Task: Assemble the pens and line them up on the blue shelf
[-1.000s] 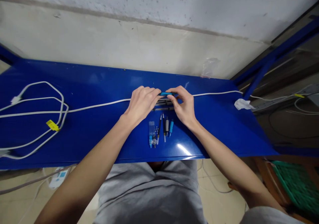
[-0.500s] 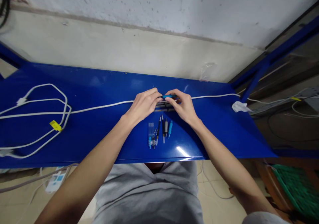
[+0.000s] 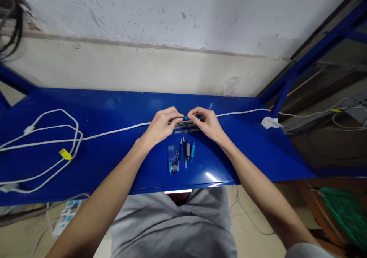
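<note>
My left hand (image 3: 164,125) and my right hand (image 3: 207,121) meet over the blue shelf, closed on a blue pen (image 3: 185,117) that lies level between their fingertips. Fingers cover most of it. Just below them, several dark and clear pens (image 3: 185,131) lie side by side, partly hidden by the hands. Nearer to me are loose pen parts: clear barrels (image 3: 171,154) with blue and black tips, two dark refills (image 3: 179,154), a grey grip piece (image 3: 188,149) and a blue grip piece (image 3: 192,150). Some tiny bits beside the barrels are too small to name.
A white cable (image 3: 114,131) runs across the blue shelf (image 3: 109,166) behind the hands and loops at the left, with a yellow tag (image 3: 65,154). Crumpled white tissue (image 3: 271,122) lies at the right. A wall (image 3: 143,67) rises behind; blue posts (image 3: 283,90) stand at the sides.
The camera view has shifted slightly, so the shelf's back edge sits lower in the picture. Both hands keep hold of the blue pen; the loose parts lie as before.
</note>
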Available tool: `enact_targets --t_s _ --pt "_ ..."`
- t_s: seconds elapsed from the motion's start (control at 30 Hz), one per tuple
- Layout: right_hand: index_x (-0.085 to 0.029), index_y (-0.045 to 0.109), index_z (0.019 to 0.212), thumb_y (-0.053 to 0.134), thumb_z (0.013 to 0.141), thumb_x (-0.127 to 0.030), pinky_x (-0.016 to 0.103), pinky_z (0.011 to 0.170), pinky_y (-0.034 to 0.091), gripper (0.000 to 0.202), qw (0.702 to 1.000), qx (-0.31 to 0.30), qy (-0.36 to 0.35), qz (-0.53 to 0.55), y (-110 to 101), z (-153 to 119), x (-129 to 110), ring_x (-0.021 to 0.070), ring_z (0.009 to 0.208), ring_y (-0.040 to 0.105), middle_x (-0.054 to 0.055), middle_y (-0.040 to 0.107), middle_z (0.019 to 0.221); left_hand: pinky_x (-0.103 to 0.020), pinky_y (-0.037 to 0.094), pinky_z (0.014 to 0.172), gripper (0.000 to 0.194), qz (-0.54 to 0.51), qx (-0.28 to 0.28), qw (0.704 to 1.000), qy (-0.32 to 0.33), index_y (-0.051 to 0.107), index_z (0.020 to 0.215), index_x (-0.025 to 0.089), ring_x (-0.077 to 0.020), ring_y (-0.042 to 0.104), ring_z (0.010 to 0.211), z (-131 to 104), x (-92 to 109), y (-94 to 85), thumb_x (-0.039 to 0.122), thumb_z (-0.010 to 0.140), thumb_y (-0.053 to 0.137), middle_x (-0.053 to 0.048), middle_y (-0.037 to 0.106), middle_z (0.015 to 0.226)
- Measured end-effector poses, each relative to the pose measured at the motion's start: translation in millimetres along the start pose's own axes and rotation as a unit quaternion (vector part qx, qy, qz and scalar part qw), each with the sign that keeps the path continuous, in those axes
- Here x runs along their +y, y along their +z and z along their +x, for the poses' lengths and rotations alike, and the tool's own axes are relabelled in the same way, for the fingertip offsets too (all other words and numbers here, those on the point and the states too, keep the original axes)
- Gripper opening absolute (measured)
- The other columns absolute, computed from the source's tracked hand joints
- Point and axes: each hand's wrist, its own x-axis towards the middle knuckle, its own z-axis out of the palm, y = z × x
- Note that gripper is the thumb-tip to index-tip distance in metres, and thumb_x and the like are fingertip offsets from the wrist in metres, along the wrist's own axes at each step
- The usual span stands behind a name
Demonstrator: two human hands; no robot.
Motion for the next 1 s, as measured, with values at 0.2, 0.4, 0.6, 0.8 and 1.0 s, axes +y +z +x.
enact_targets --t_s 0.2,0.4,0.6,0.8,1.0 --pt "-0.018 0.069 0.082 0.063 0.095 -0.052 0.026 0.055 0.038 0.037 0.998 -0.048 0.039 0.028 3 -2 1 0.0121 0.054 0.050 -0.002 0.059 0.060 -0.031 0.051 0.072 0.014 -0.008 0.018 1.000 0.014 0.075 0.087 0.017 -0.0166 0.065 0.077 0 -2 -1.2 0.023 0.095 0.065 -0.005 0.068 0.083" --pt "-0.019 0.054 0.065 0.058 0.094 -0.061 0.026 0.050 0.023 0.052 0.997 -0.025 0.074 0.026 0 4 3 0.0089 0.052 0.031 -0.006 0.039 0.054 -0.030 0.048 0.073 0.023 0.069 0.000 0.996 0.049 0.072 0.089 0.017 -0.0161 0.062 0.077 -2 2 2.2 0.030 0.102 0.059 -0.005 0.066 0.086" --pt "-0.017 0.070 0.081 0.063 0.097 -0.050 0.028 0.068 0.043 0.037 0.991 -0.124 0.029 0.041 -23 -13 -1 0.0139 0.064 0.058 0.001 0.067 0.068 -0.026 0.049 0.071 0.016 -0.003 -0.050 0.998 0.045 0.073 0.102 0.017 -0.0148 0.065 0.079 -18 16 -1.1 0.030 0.100 0.064 -0.005 0.068 0.088" --pt "-0.023 0.076 0.095 0.073 0.093 -0.043 0.038 0.084 0.049 0.020 0.990 -0.056 -0.053 -0.122 -16 -42 11 0.0237 0.090 0.065 0.007 0.077 0.095 -0.036 0.049 0.089 0.016 0.077 -0.107 0.990 0.047 0.074 0.102 0.020 -0.0191 0.068 0.096 -42 13 -10.6 0.026 0.102 0.059 -0.006 0.074 0.100" --pt "-0.021 0.074 0.100 0.068 0.098 -0.038 0.041 0.086 0.049 0.018 0.975 -0.029 -0.109 -0.192 -7 -50 13 0.0252 0.091 0.063 0.009 0.078 0.099 -0.038 0.044 0.089 0.018 0.104 -0.077 0.991 0.023 0.075 0.098 0.021 -0.0209 0.062 0.098 -47 8 -10.7 0.026 0.102 0.058 -0.006 0.075 0.099"
